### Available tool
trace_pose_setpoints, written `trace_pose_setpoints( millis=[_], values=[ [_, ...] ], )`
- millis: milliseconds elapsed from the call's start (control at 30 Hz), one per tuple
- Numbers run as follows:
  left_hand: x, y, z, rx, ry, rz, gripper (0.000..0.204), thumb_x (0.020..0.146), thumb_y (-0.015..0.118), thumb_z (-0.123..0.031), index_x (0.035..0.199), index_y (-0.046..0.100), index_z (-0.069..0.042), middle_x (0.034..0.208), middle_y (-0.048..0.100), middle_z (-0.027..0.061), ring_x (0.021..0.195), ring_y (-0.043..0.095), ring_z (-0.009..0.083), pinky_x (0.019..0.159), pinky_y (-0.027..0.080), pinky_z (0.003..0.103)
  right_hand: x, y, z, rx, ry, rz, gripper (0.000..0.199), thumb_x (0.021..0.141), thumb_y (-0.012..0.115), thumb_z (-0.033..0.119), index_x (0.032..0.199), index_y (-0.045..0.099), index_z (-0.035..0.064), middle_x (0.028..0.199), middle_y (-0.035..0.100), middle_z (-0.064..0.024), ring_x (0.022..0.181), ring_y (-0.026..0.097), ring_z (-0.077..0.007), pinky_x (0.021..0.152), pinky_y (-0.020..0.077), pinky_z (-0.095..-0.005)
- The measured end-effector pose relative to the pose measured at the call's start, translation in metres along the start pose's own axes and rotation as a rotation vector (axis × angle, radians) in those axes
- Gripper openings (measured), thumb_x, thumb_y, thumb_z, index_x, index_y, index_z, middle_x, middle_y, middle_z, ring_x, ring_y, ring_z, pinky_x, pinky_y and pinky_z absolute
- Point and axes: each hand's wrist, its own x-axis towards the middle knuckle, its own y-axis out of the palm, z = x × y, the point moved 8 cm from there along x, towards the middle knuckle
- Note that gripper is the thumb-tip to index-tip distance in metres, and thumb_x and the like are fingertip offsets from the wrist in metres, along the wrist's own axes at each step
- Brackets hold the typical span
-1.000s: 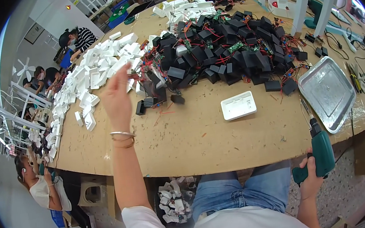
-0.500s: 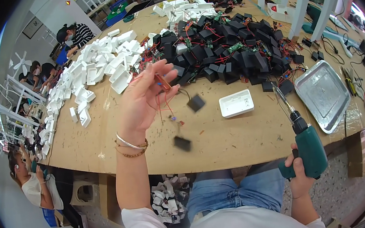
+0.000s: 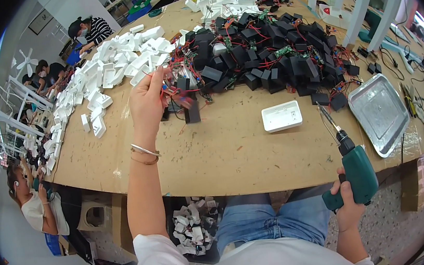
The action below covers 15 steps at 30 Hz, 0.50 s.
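Observation:
My left hand (image 3: 147, 102) is raised at the near edge of the pile, finger and thumb pinched on a wired circuit board assembly. Its red wires (image 3: 183, 100) are blurred, and a black rectangular block (image 3: 192, 114) hangs from them above the table. My right hand (image 3: 349, 205) grips a green pistol-shaped soldering gun (image 3: 359, 173), its metal tip pointing up and away over the table. Between the hands an open white plastic case (image 3: 281, 116) lies by itself, hollow side up. Behind it spreads a heap of black blocks (image 3: 266, 55) with red wires and green boards.
White plastic cases (image 3: 125, 61) are heaped at the left. A metal tray (image 3: 380, 116) lies right of the soldering gun, with pliers (image 3: 408, 97) beyond. White posts (image 3: 361, 0) rise at the far right. A bin of white pieces (image 3: 196, 226) stands below the table edge. Other people work around.
My left hand has moved slightly left and away, turning over, and the dangling assembly has swung toward the pile. My right hand keeps hold of the soldering gun, almost unmoved.

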Motion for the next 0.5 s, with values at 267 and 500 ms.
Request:
trace_pose_setpoints(
  millis=[267, 500],
  values=[
    [-0.021, 0.029, -0.010, -0.248, -0.146, 0.150, 0.034, 0.096, 0.051, -0.029, 0.102, 0.066, 0.000, 0.059, 0.056, -0.0021, 0.041, 0.044, 0.0017, 0.036, 0.030, 0.018, 0.014, 0.037, 0.019, -0.122, -0.024, 0.109, 0.040, 0.084, 0.058, 0.009, 0.121, 0.050, -0.0020, 0.111, 0.056, -0.0132, 0.073, 0.055, -0.0128, 0.068, 0.0470, -0.0269],
    [-0.070, 0.089, -0.044, -0.412, -0.271, 0.462, 0.040, 0.097, 0.049, -0.034, 0.104, 0.062, 0.003, 0.064, 0.060, 0.0037, 0.046, 0.056, 0.0066, 0.041, 0.044, 0.018, 0.047, 0.098, 0.046, 0.192, -0.093, 0.234, 0.050, 0.085, 0.060, 0.013, 0.129, 0.040, 0.0006, 0.121, 0.051, -0.0200, 0.084, 0.058, -0.0147, 0.078, 0.0500, -0.0317]
  ],
)
